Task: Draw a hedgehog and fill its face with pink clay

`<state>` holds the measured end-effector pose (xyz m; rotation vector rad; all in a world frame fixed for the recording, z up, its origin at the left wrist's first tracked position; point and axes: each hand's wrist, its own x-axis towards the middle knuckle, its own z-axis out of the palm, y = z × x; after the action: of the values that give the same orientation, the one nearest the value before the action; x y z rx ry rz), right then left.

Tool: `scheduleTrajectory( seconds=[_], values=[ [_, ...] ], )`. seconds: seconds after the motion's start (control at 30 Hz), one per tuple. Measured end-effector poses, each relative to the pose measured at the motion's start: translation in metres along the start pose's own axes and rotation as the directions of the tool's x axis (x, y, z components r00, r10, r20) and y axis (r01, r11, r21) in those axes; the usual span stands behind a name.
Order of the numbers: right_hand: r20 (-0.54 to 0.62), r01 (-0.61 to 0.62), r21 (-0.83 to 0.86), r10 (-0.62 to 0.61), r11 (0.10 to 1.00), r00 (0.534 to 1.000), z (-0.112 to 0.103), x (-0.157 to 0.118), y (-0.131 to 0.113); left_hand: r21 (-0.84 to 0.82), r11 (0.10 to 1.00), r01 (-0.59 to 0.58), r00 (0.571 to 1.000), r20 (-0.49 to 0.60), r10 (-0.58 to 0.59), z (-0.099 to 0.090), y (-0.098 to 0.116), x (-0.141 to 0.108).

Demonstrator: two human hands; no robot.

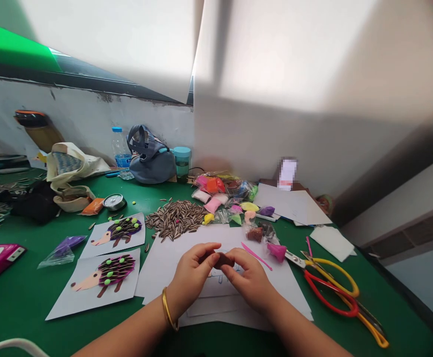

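Observation:
A small lump of brown modelling clay point(222, 260) is pinched between both hands above the white paper point(172, 270). My left hand point(194, 270) grips its left side with thumb and fingers. On its right side, my right hand point(248, 275) presses it the same way. Beneath them lies a sheet with a blue line drawing point(220, 278), mostly hidden by the hands. Opened bags of brown clay point(254, 234) and pink clay point(276, 252) lie just beyond my right hand. A pink plastic tool point(257, 256) rests on the paper.
Two hedgehog pictures point(107, 285) of clay and seeds lie at left. A sunflower seed pile point(177, 218) sits behind the paper, beside bagged coloured clay point(216, 186). Scissors point(331, 287) with red and yellow handles are at right. A blue bag point(151, 161) stands by the wall.

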<state>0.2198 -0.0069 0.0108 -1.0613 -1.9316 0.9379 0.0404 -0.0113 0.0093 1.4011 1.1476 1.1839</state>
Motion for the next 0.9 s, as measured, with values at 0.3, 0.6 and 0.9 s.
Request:
scheduleTrajectory(
  seconds=[0.3,0.6,0.9],
  values=[
    [-0.051,-0.056,-0.035,0.054,0.998,0.997,0.0035,-0.0012,0.0012,0.208,0.931,-0.299,0.954,0.093,0.285,0.0008,0.0019,-0.0051],
    [-0.050,-0.064,-0.054,0.062,0.996,0.997,0.0018,-0.0009,-0.0009,0.153,0.969,-0.196,0.980,0.056,0.190,0.0017,0.0011,-0.0039],
    [-0.041,-0.026,-0.051,0.024,0.998,0.999,0.0025,-0.0018,-0.0024,0.194,0.961,-0.196,0.980,0.071,0.185,0.0017,0.0020,-0.0027]
  ],
)
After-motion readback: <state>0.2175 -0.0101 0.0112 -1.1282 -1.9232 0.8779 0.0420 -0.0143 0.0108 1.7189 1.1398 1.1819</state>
